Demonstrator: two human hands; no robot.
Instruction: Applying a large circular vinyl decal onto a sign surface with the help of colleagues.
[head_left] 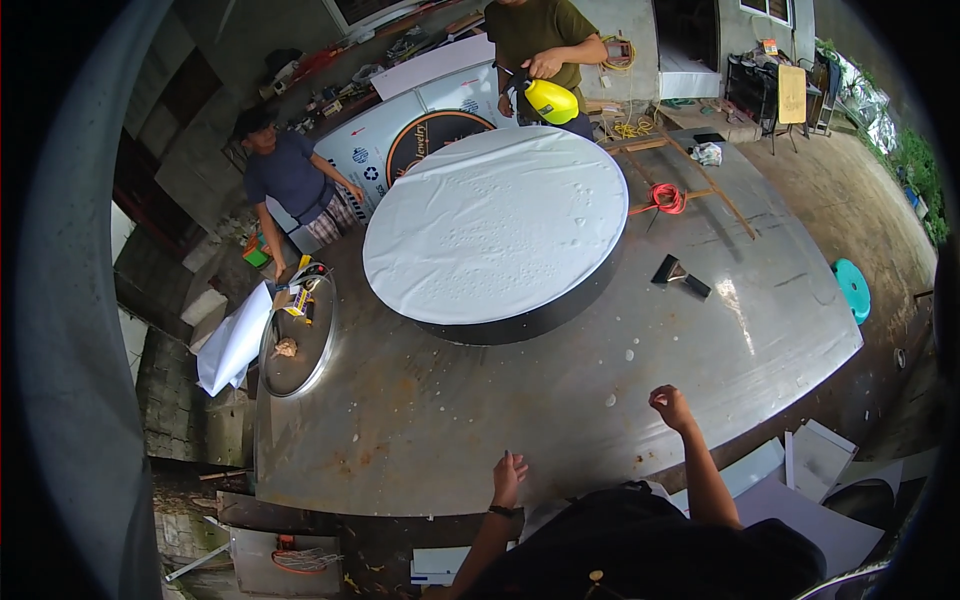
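My left hand (509, 478) is over the near edge of a large grey metal table (470, 420), fingers loosely apart and nothing seen in them. Farther right, my right hand (672, 405) is raised with its fingers curled in; whether anything is inside cannot be made out. Beyond both hands stands a big round drum-like piece with dark sides, and a white sheet (500, 225) with wrinkles and bubbles covers its top. Neither hand touches it. A black squeegee (681, 276) lies on the table to the right of the round piece.
One co-worker (290, 180) stands at the far left; another (545, 45) at the back holds a yellow spray bottle (551, 102). A metal ring (325, 365) with small items inside lies left, beside a white roll (235, 340). Red cord (667, 198) and a wooden frame (715, 185) are far right.
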